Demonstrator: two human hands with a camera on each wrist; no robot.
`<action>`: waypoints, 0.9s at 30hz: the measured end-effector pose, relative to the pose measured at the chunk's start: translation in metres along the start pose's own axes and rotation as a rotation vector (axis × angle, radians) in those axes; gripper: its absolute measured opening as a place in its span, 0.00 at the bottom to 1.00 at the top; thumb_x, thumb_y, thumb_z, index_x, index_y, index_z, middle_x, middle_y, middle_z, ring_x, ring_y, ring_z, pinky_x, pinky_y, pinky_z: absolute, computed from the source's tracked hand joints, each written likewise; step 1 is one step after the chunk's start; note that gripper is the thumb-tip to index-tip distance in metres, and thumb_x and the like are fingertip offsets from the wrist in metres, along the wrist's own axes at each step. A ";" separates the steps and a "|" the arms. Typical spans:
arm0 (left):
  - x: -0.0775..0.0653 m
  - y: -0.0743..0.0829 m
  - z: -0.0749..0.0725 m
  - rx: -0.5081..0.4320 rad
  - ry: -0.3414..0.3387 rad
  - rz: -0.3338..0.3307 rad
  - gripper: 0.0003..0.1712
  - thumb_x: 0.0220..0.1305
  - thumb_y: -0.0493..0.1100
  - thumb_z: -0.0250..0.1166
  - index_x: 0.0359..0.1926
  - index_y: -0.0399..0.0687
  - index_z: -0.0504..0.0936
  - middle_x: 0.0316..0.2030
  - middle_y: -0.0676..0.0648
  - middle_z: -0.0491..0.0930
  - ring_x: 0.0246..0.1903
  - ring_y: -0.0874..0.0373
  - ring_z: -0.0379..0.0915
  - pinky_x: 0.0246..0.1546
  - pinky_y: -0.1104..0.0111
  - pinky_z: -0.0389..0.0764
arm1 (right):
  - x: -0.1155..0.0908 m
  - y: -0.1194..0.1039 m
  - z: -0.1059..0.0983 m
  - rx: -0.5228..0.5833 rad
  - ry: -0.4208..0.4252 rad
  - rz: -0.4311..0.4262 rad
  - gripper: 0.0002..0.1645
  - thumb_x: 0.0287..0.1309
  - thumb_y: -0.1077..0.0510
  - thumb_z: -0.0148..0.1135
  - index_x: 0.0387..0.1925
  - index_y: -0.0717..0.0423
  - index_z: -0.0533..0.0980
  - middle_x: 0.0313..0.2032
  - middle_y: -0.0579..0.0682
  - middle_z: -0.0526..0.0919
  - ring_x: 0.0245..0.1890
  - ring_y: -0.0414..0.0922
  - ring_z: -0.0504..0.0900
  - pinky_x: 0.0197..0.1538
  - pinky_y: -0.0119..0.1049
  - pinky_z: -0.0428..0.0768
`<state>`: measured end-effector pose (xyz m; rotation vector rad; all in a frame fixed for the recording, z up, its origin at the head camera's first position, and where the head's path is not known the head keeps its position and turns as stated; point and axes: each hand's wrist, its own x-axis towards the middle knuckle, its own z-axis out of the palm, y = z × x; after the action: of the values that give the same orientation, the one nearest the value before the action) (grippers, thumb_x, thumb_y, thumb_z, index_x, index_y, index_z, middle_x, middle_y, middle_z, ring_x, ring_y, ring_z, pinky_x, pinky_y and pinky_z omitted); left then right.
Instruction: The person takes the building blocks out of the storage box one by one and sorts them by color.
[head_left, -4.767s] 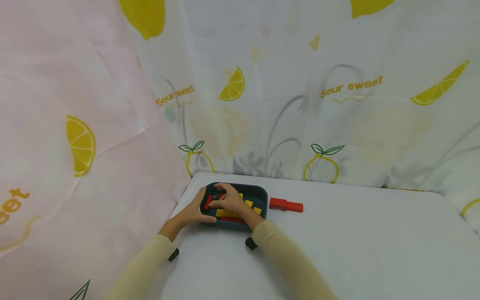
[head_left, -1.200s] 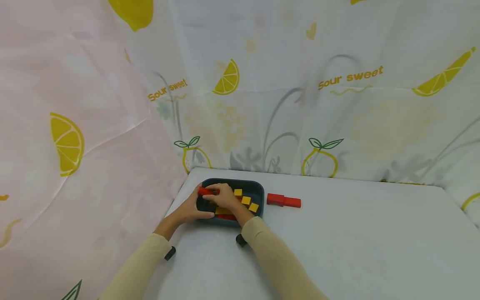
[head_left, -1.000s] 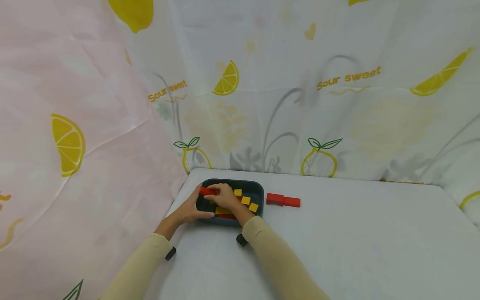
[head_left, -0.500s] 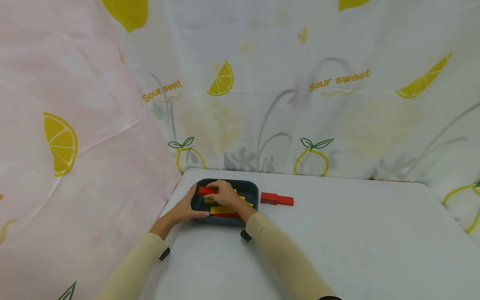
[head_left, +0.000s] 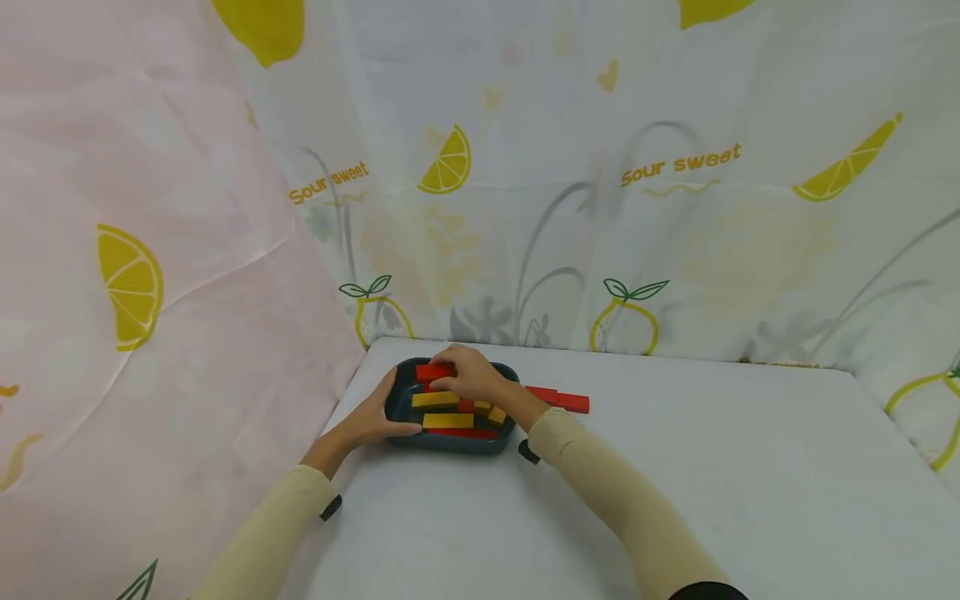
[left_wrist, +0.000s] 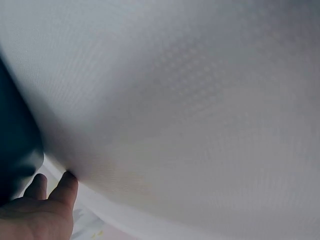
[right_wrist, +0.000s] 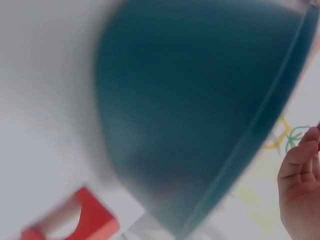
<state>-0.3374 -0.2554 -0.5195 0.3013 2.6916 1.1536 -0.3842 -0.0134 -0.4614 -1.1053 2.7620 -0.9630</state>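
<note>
A dark blue-green tray [head_left: 450,446] with rounded corners holds several red and yellow toy blocks, among them a yellow block [head_left: 448,421] near its front wall. My left hand [head_left: 369,417] grips the tray's left end, its thumb along the front rim. Over the tray's back part, my right hand [head_left: 476,375] pinches a red block [head_left: 431,372] between thumb and fingers. Part of that block is hidden by the fingers. The right wrist view shows the tray's outer wall [right_wrist: 190,100] close up, with the right hand [right_wrist: 302,190] at the edge.
Just right of the tray, red blocks [head_left: 573,403] lie on the white table, partly behind the right forearm; one red block [right_wrist: 97,217] shows a curved cut-out in the right wrist view. A fruit-print cloth [head_left: 555,208] hangs behind the table.
The right hand has carried the red block rightward from the tray's back left corner, uncovering yellow blocks at the left. The left hand keeps its place on the tray.
</note>
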 end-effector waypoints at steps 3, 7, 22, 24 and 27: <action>0.001 -0.002 -0.001 0.023 -0.004 -0.001 0.74 0.49 0.63 0.75 0.79 0.48 0.31 0.79 0.38 0.35 0.74 0.38 0.44 0.72 0.38 0.50 | -0.005 0.001 -0.007 -0.040 -0.012 -0.036 0.22 0.61 0.50 0.68 0.55 0.54 0.80 0.50 0.50 0.82 0.46 0.44 0.78 0.54 0.35 0.79; 0.005 -0.006 -0.002 0.051 -0.002 -0.007 0.74 0.49 0.64 0.74 0.79 0.47 0.31 0.79 0.37 0.35 0.74 0.37 0.44 0.71 0.37 0.50 | -0.013 0.001 -0.017 -0.071 -0.021 -0.056 0.22 0.62 0.50 0.67 0.54 0.54 0.80 0.49 0.50 0.81 0.43 0.43 0.77 0.50 0.34 0.79; 0.004 -0.001 0.002 0.038 -0.013 -0.020 0.74 0.49 0.63 0.75 0.79 0.47 0.30 0.78 0.35 0.35 0.73 0.37 0.46 0.71 0.38 0.50 | -0.063 0.018 -0.065 -0.085 0.002 -0.066 0.21 0.58 0.53 0.71 0.52 0.54 0.80 0.46 0.50 0.79 0.43 0.43 0.75 0.48 0.35 0.80; 0.004 -0.003 0.001 0.045 -0.009 -0.023 0.75 0.49 0.63 0.75 0.79 0.47 0.30 0.78 0.35 0.35 0.73 0.37 0.45 0.71 0.37 0.50 | -0.069 0.025 -0.070 -0.076 0.013 -0.057 0.20 0.58 0.53 0.71 0.51 0.54 0.80 0.45 0.49 0.79 0.43 0.43 0.74 0.47 0.34 0.80; 0.008 -0.004 0.003 0.047 -0.003 -0.025 0.75 0.48 0.63 0.75 0.79 0.46 0.30 0.78 0.35 0.34 0.73 0.37 0.45 0.71 0.37 0.50 | -0.081 0.038 -0.080 -0.072 0.052 -0.031 0.21 0.58 0.52 0.71 0.51 0.54 0.80 0.45 0.49 0.78 0.42 0.42 0.73 0.46 0.33 0.79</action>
<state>-0.3446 -0.2541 -0.5250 0.2751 2.7152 1.0834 -0.3656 0.1018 -0.4344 -1.1520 2.8503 -0.9154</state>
